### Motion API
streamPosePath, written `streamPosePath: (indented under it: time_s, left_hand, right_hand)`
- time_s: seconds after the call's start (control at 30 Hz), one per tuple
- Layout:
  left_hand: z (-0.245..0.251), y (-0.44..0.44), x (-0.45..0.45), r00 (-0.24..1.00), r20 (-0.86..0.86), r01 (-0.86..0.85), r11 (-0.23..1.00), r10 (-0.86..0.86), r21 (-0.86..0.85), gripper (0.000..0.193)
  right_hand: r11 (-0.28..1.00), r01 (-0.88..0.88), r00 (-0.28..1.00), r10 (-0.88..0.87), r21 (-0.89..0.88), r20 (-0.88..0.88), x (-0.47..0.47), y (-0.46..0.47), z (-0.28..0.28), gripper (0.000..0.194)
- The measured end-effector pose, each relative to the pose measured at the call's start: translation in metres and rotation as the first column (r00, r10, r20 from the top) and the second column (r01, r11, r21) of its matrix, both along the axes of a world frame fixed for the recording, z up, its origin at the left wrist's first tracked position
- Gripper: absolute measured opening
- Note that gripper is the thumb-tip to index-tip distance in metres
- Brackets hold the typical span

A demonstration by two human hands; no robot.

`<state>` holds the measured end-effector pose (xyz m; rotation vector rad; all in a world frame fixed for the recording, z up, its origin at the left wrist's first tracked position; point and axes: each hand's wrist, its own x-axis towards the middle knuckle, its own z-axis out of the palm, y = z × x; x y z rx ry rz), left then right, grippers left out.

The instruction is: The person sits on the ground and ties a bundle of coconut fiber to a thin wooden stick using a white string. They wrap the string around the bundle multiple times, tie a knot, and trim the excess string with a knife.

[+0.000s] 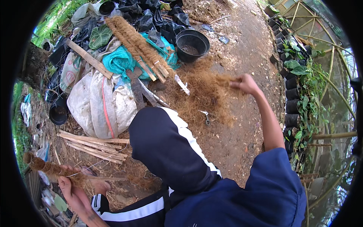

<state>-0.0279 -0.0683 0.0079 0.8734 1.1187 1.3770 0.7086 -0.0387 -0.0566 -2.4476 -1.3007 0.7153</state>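
Observation:
My left hand grips a wooden stake partly wrapped in brown coconut fibre, a coir pole. The wrapped end points to the far left, while the bare stake sticks out to the right. A thin white string runs taut from the wrapping towards my knee. On the other side, my right hand pinches a tuft of loose coir at the edge of a coir heap. Scissors lie on the fibre. A stick wound with white string rests there too.
Finished coir poles lie across a teal tarp beside a black pot. Bare wooden stakes lie near stuffed white sacks. Potted plants line a netted bamboo frame at right.

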Motion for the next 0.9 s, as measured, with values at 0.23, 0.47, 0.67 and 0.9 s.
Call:
streamPosePath:
  time_s: [0.23, 0.47, 0.67, 0.9]
  left_hand:
    - [0.005, -0.005, 0.002, 0.998, 0.061, 0.013, 1.0, -0.014, 0.014, 0.032]
    - [0.009, -0.008, 0.003, 0.998, 0.045, -0.036, 0.996, 0.032, 0.077, 0.029]
    - [0.017, -0.018, 0.003, 0.998, 0.054, -0.035, 0.995, 0.03, 0.096, 0.026]
    - [0.017, -0.03, -0.01, 0.997, 0.059, -0.063, 0.994, 0.058, 0.092, 0.015]
  right_hand:
    - [0.999, -0.008, 0.998, 0.006, 0.032, 0.059, 0.004, 0.019, 0.027, 0.044]
    - [0.988, 0.018, 0.985, -0.045, 0.154, 0.169, 0.0, 0.003, -0.029, 0.037]
    - [0.988, 0.026, 0.96, -0.067, 0.152, 0.272, 0.017, -0.025, -0.062, 0.037]
    - [0.998, 0.028, 0.949, -0.046, 0.06, 0.311, 0.007, -0.045, -0.071, 0.033]
